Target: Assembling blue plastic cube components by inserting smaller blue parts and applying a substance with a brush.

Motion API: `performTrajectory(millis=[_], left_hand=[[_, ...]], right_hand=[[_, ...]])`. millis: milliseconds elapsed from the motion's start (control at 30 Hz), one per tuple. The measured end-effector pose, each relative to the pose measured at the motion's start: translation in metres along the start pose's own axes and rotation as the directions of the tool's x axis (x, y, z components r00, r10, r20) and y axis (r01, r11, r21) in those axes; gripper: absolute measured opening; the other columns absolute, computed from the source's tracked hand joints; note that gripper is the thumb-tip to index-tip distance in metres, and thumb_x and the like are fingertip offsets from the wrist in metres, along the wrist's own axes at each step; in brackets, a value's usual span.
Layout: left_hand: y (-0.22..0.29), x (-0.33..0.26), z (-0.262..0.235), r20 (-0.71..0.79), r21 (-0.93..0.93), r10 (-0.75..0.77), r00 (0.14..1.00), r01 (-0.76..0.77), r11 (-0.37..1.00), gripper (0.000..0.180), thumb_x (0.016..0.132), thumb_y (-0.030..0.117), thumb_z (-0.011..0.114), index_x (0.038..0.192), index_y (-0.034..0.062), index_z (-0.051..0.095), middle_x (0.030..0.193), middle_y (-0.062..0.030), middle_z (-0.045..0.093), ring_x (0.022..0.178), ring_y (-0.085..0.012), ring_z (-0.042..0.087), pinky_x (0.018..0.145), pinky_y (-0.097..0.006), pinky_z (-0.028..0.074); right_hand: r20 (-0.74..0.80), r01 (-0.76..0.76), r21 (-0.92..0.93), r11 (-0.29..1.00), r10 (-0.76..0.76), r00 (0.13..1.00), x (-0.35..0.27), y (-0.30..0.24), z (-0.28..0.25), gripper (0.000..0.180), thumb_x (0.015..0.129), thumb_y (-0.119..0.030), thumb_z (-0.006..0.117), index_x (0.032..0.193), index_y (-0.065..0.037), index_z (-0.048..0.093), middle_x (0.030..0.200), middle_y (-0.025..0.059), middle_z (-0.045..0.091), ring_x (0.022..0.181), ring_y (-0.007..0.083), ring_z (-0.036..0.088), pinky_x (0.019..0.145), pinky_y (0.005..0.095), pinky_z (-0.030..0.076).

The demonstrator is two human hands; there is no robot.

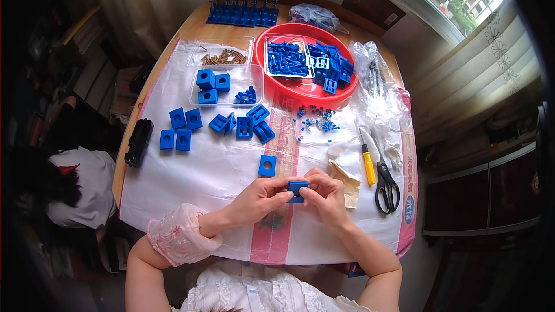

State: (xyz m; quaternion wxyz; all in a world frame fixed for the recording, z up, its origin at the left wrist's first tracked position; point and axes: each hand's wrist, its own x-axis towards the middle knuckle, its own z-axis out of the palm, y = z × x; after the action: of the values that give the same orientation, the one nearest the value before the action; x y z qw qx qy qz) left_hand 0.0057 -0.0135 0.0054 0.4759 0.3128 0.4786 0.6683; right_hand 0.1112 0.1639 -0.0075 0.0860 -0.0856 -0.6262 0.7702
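Observation:
Between my two hands, above the near part of the table, is a blue plastic block [298,188]. My left hand [267,196] pinches its left side with thumb and fingers, while my right hand [324,193] grips its right side. Fingers cover much of the block. Just beyond my hands lies a blue square block with a round hole [267,165]. Farther off are several slotted blue pieces [244,127] and, to their left, a group of blue blocks with holes [183,140]. Small blue and clear bits [318,120] are scattered on the sheet.
A red basin [312,99] holds blue parts. Clear plastic trays [254,89] hold blue blocks and brass-coloured screws [224,57]. Right of my hands lie a yellow-handled screwdriver [369,164], black scissors [386,189] and a beige cloth [350,188]. A black case [139,143] sits left; a person [84,188] is beyond it.

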Motion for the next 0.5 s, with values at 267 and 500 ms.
performTrajectory(millis=[267,500], left_hand=[[-0.0041,-0.0001,-0.0002,-0.019,0.003,-0.002,1.0,0.002,1.0,0.04,0.099,0.017,0.053,0.137,0.006,0.053,0.106,0.0014,0.066,0.077,0.0015,0.053,0.064,-0.015,0.045],[-0.0055,0.0006,-0.002,-0.005,0.02,-0.007,1.0,0.007,1.0,0.04,0.099,0.015,0.052,0.137,0.0037,0.052,0.112,-0.0014,0.065,0.089,-0.0026,0.058,0.073,-0.017,0.049]], right_hand=[[0.004,0.0,0.004,1.0,0.0,1.0,0.0002,0.001,-0.0003,0.01,0.084,0.003,0.067,0.093,0.005,0.067,0.093,0.0074,0.057,0.07,0.0097,0.059,0.057,0.021,0.049],[0.008,0.002,0.006,1.0,-0.002,1.0,0.0003,0.0015,-0.0007,0.009,0.084,0.002,0.067,0.093,0.005,0.067,0.093,0.0072,0.057,0.07,0.0093,0.059,0.057,0.0209,0.049]])
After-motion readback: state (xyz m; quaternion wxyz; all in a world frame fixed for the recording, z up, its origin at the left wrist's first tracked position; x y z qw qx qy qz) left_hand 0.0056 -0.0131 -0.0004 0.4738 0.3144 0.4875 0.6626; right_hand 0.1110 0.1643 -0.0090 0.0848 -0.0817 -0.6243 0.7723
